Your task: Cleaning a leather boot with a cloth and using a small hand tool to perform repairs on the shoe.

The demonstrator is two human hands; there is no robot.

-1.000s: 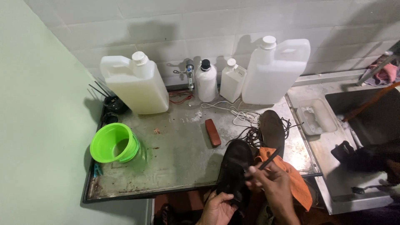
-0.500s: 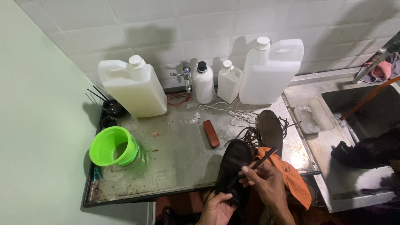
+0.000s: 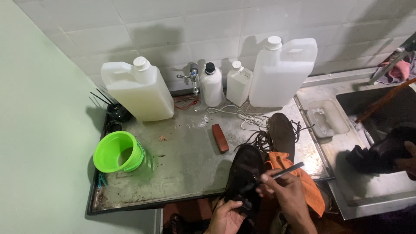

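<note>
A dark brown shoe point(image 3: 245, 171) stands tilted at the front edge of the metal counter point(image 3: 186, 156). My left hand point(image 3: 225, 216) grips its lower end from below. My right hand point(image 3: 284, 193) holds a thin dark brush point(image 3: 279, 174) whose tip touches the shoe's side. An orange cloth point(image 3: 303, 182) lies draped under my right hand. A second dark shoe point(image 3: 281, 134) with loose black laces lies just behind on the counter.
A green bucket point(image 3: 118, 152) sits at the counter's left. Two large white jugs point(image 3: 138, 91) point(image 3: 281, 71) and two small bottles point(image 3: 212, 84) line the tiled wall beside a tap point(image 3: 194, 78). A red-brown bar point(image 3: 220, 138) and white cord point(image 3: 242, 115) lie mid-counter. Another person's hand point(image 3: 407, 158) holds a dark shoe in the sink point(image 3: 377, 173).
My right hand has shifted the brush slightly along the shoe's side. The shoe stays in my left hand.
</note>
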